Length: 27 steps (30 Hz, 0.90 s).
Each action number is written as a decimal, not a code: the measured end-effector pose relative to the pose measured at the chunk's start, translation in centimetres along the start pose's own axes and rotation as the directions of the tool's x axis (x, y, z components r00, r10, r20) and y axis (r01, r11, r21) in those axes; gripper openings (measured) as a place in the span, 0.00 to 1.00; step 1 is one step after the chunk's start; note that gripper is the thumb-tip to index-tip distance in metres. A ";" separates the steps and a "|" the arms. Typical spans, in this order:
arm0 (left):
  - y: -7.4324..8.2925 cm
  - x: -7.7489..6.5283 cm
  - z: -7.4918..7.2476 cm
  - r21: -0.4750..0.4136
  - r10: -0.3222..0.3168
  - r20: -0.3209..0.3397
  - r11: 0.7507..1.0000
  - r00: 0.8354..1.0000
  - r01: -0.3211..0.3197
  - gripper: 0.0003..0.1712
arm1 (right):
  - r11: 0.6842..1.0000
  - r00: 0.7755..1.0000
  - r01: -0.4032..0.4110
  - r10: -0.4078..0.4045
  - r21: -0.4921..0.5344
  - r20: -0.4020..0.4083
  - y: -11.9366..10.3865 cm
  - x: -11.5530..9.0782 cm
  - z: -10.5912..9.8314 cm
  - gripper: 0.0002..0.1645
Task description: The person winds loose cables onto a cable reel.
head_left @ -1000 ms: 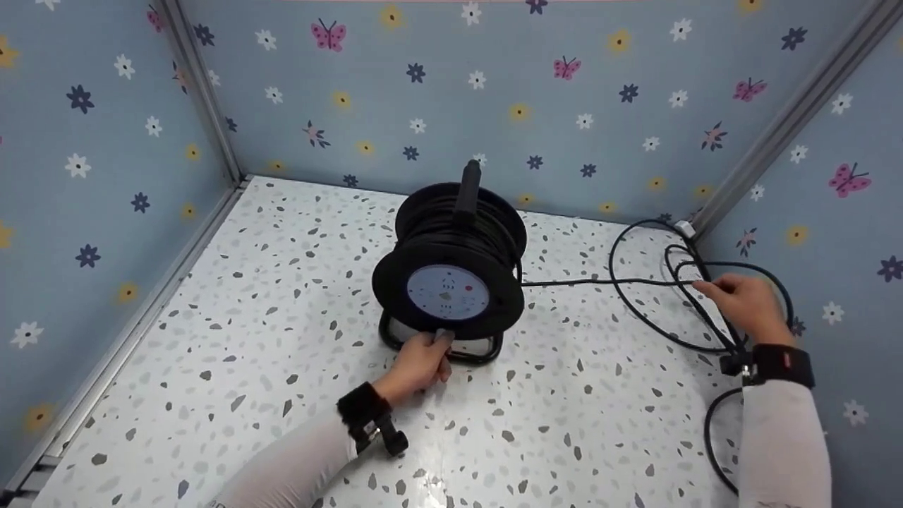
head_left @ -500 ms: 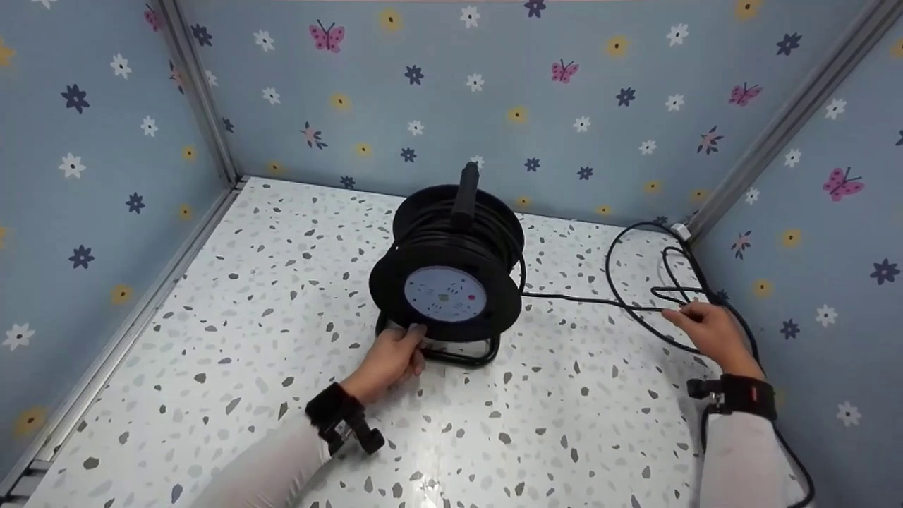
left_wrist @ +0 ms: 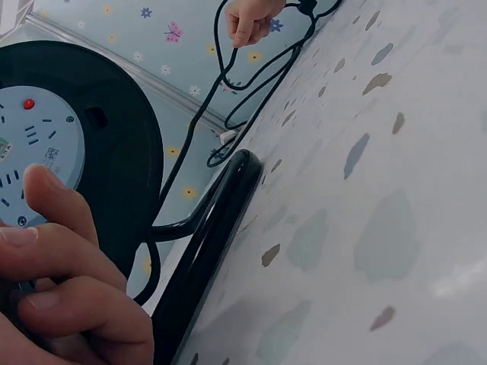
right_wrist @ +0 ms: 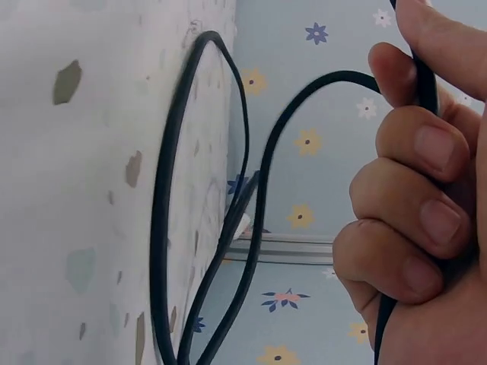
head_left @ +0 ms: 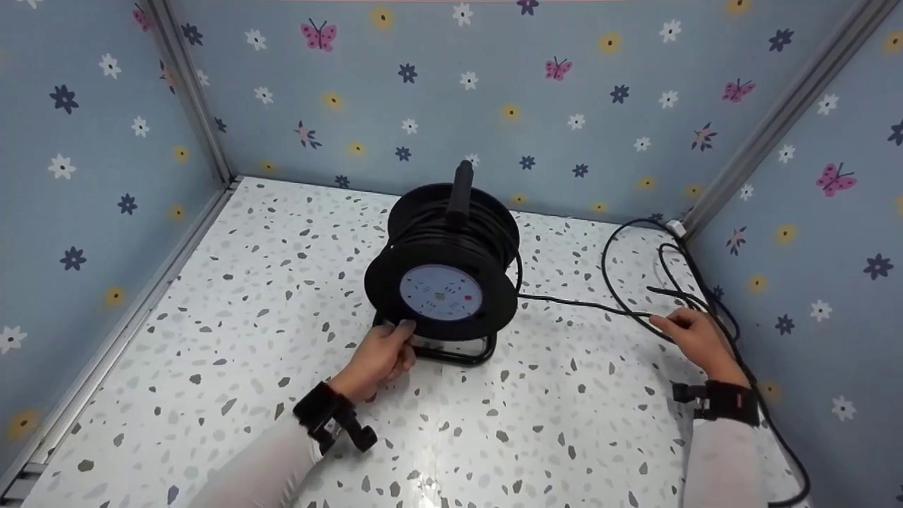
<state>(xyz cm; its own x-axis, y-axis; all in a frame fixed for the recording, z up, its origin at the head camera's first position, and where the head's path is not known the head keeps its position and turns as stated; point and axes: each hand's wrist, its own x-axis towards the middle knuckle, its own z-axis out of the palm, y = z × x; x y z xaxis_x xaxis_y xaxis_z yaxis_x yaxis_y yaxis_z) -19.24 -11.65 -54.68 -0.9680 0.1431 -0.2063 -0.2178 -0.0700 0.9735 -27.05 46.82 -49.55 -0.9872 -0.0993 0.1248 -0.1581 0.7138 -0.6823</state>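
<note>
Black cable (head_left: 564,301) is running from the extension reel (head_left: 441,293) toward the right edge of the worktop (head_left: 550,423), right hand (head_left: 695,343) pinching it, left hand (head_left: 377,360) curling fingers at the reel's lower rim.

There's your left arm (head_left: 254,458) in its pale sleeve, angled inward, left hand (head_left: 377,360) with fingers (left_wrist: 65,255) curled; and your right forearm (head_left: 726,451) points forward, right hand (head_left: 697,340) curled too, thumb (right_wrist: 449,42) and forefinger (right_wrist: 392,72) in a pinch.
</note>
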 end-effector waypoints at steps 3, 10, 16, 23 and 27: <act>0.1 0.0 -0.2 -0.066 0.003 0.023 0.998 1.000 -0.002 0.26 | 1.000 1.000 -0.001 0.001 -0.015 0.009 -0.1 0.1 0.3 0.24; 0.2 -0.3 -0.9 -0.231 -0.023 -0.001 0.973 1.000 0.022 0.23 | 0.999 0.998 0.042 -0.043 0.033 0.037 -0.4 0.5 1.9 0.17; 0.8 -0.5 -1.1 -0.353 -0.003 -0.038 0.935 0.999 -0.011 0.19 | 0.999 0.994 0.019 -0.021 0.026 0.107 -0.4 0.8 2.6 0.19; 1.9 -0.7 -1.4 -0.488 -0.002 0.002 0.873 1.000 0.002 0.19 | 0.999 0.986 0.043 -0.041 -0.009 0.165 -0.8 1.1 3.1 0.22; 2.5 -0.9 -1.7 -0.543 0.019 0.039 0.840 0.999 0.005 0.19 | 0.997 0.984 0.062 -0.053 -0.049 0.168 -1.3 1.3 3.7 0.23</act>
<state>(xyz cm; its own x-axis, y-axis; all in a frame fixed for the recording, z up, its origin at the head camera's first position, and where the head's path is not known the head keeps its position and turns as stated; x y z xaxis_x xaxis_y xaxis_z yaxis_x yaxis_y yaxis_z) -19.16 -13.66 -52.27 -0.9664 0.1804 -0.1833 -0.2556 -0.5938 0.7630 -28.25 43.19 -51.16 -0.9670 -0.2519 0.0380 -0.2177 0.7393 -0.6373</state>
